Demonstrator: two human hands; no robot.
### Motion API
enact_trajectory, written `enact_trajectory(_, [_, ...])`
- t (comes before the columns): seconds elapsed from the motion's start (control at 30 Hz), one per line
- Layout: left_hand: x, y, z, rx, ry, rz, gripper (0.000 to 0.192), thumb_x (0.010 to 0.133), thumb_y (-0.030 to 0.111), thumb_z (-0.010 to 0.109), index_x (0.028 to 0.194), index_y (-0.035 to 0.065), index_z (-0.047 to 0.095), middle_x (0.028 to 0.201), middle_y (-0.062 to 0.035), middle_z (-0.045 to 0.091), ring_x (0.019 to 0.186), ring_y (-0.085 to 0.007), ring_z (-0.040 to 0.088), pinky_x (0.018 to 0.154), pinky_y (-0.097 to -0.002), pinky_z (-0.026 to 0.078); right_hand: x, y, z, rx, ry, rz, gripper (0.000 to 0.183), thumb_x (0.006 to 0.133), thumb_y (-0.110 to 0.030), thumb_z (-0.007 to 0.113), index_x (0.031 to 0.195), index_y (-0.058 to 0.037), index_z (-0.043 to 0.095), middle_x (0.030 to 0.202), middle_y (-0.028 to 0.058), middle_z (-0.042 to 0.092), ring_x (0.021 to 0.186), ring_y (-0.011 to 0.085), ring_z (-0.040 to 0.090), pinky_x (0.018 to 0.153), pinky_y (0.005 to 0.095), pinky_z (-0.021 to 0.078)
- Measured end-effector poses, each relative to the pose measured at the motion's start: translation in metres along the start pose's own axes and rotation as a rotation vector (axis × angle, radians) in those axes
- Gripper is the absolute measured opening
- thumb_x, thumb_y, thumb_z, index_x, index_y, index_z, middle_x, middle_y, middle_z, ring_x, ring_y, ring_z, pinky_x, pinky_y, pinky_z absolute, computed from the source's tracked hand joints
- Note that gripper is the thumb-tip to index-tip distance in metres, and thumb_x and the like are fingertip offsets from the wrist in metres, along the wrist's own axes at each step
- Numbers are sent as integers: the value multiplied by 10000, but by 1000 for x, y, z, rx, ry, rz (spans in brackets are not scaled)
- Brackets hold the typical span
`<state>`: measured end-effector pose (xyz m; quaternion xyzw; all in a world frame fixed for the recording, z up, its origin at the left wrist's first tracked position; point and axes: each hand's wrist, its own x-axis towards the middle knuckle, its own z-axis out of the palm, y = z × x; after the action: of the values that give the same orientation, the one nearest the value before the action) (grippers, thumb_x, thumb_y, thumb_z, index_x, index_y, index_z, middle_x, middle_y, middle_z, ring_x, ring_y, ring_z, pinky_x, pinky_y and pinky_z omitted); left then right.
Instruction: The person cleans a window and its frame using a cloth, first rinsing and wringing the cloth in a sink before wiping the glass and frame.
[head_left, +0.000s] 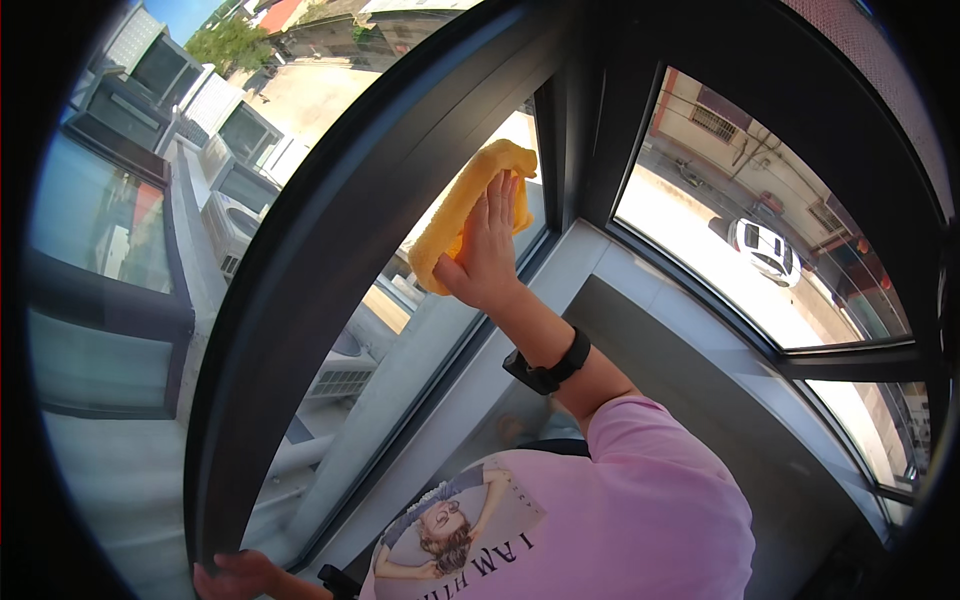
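A folded yellow cloth (469, 210) lies against the glass of a dark-framed window, and my right hand (484, 255) presses on it with the fingers stretched upward and the thumb at its lower edge. A black band with a small device (551, 364) is around my right wrist. At the bottom left my left hand (236, 574) holds the lower end of the dark window frame (247, 315); part of its fingers is hard to see against the frame. Another black band (337, 581) shows at my left wrist, partly cut off by the picture's edge.
A pale sill (592, 247) runs below the panes, beside a grey floor (675, 375). Another dark-framed window (750, 352) stands at the right, with a white car (763, 251) outside, far below. Beyond the left frame are air-conditioner units (229, 225) and neighbouring windows (105, 217).
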<state>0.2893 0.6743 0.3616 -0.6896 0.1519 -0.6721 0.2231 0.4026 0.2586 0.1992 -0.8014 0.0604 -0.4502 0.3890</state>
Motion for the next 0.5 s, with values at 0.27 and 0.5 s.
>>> enact_trajectory(0.27, [16, 25, 16, 70, -30, -105, 416, 913, 391, 325, 913, -16, 408, 935, -169, 391, 853, -303, 361, 769, -458, 271, 50, 41, 5, 2, 297, 100, 781, 832, -564, 331, 1371, -28, 156, 1438, 192, 109, 1348, 324, 22, 1069, 483, -39])
enact_trajectory(0.5, [10, 15, 28, 70, 22, -99, 426, 911, 402, 315, 908, -13, 410, 925, -165, 399, 841, -301, 368, 774, -449, 283, 4, 88, 21, 36, 246, 154, 730, 849, -464, 408, 1382, -39, 149, 1455, 161, 76, 1349, 325, -19, 1075, 438, -24])
